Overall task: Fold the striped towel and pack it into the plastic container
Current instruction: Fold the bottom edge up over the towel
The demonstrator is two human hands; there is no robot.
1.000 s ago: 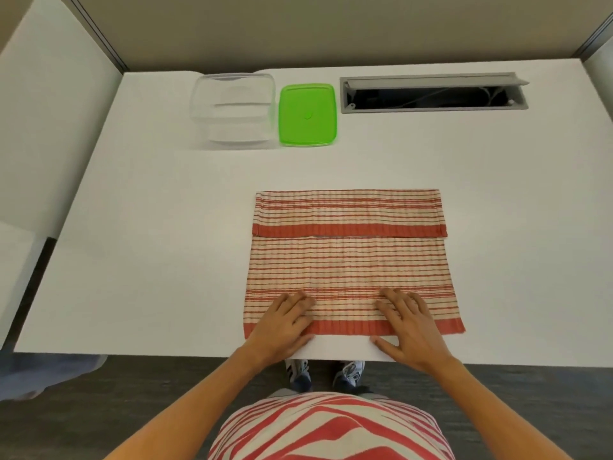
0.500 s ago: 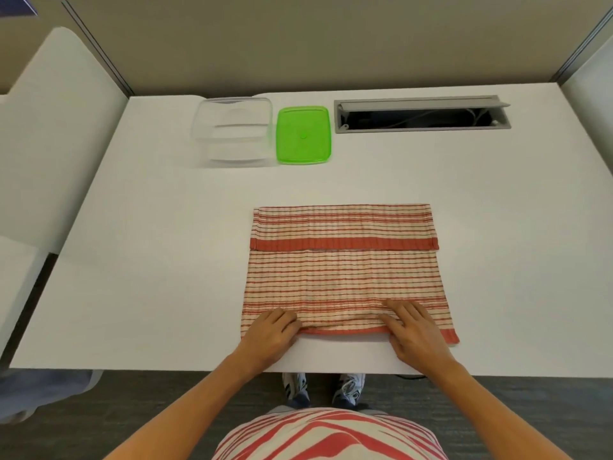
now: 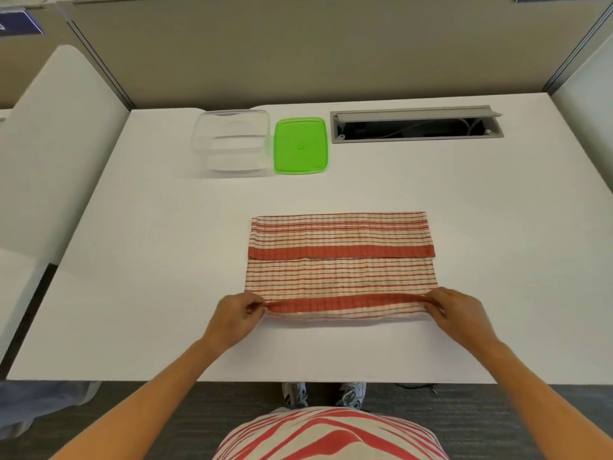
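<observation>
Red-and-cream striped cloth towel (image 3: 340,260) lies flat on the white table (image 3: 132,260), centre-front, far edge folded toward the middle. Left hand (image 3: 236,318) pinches the near-left corner, right hand (image 3: 459,312) the near-right, near edge raised off the table between them. Clear rectangular plastic container (image 3: 232,142) sits at the back left, flat green plastic lid (image 3: 301,146) just beside it on the right, grey recessed cable tray (image 3: 416,124) further right, all well apart from the towel.

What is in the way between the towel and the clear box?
Nothing visible. Only bare white table lies between the striped towel and the open clear container. The green lid lies beside the container, not on it.
</observation>
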